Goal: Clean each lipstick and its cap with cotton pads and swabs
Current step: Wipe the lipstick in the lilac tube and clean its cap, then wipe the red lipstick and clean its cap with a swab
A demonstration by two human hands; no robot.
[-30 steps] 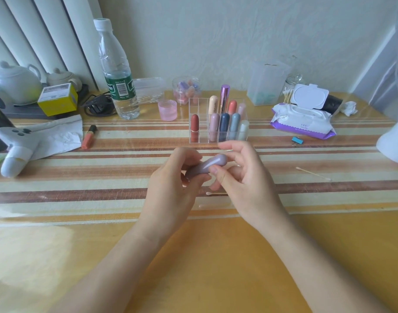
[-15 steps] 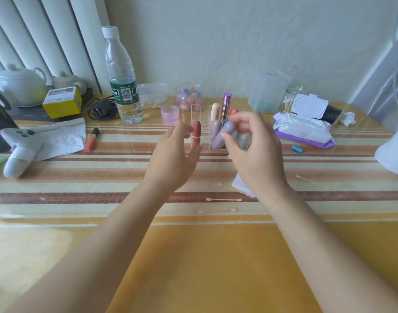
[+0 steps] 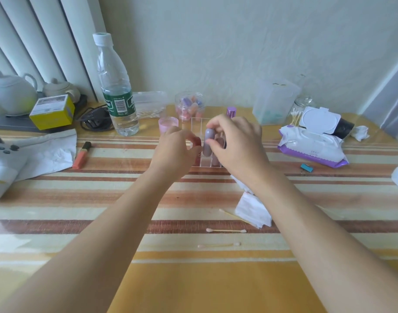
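Head view: the right hand point(image 3: 236, 145) pinches the mauve lipstick point(image 3: 208, 142) upright between thumb and fingers. Its lower end appears to be entering a compartment of the clear organizer point(image 3: 200, 120). A second ago both hands held it low over the table point(image 3: 193, 279); it has since been carried to the organizer. Judgement: this piece is cleaned and going back. The left hand point(image 3: 174, 152) is curled beside the red lipstick point(image 3: 196, 142); whether it grips cannot be told. Cotton pads point(image 3: 252, 208) and swabs point(image 3: 226, 230) lie nearby.

Soft, even daylight; edges bowed, slightly blurred.
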